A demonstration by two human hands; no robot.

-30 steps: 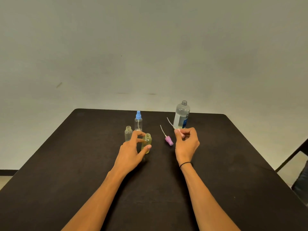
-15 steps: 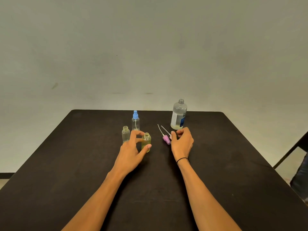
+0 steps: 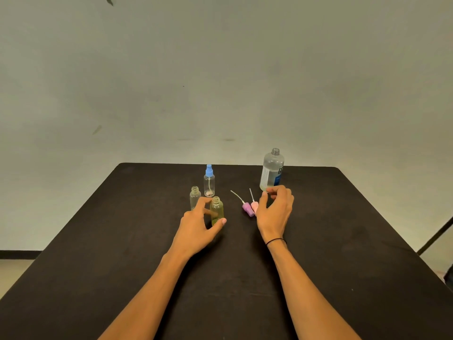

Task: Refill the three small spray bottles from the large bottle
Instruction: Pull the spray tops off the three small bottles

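Three small spray bottles stand left of centre on the black table [image 3: 343, 241]. The far one [image 3: 209, 184] is clear and wears a blue spray cap. An uncapped clear one [image 3: 195, 196] stands in front of it to the left. My left hand [image 3: 199, 227] holds the uncapped yellowish bottle [image 3: 217, 209] between thumb and forefinger. The large clear bottle [image 3: 272, 171], uncapped with a blue-and-white label, stands at the back right. A purple spray head [image 3: 247, 208] and a pink spray head [image 3: 255, 206] lie side by side with their tubes pointing away. My right hand [image 3: 275, 212] hovers beside the pink one, fingers loosely curled, holding nothing.
The table ends at a far edge just behind the bottles, against a plain pale wall. A dark bar [image 3: 436, 238] slants past the table's right edge. A black band circles my right wrist.
My right hand lowered the pink spray head onto the table beside the purple one and let it go. My left hand kept its hold on the yellowish bottle.
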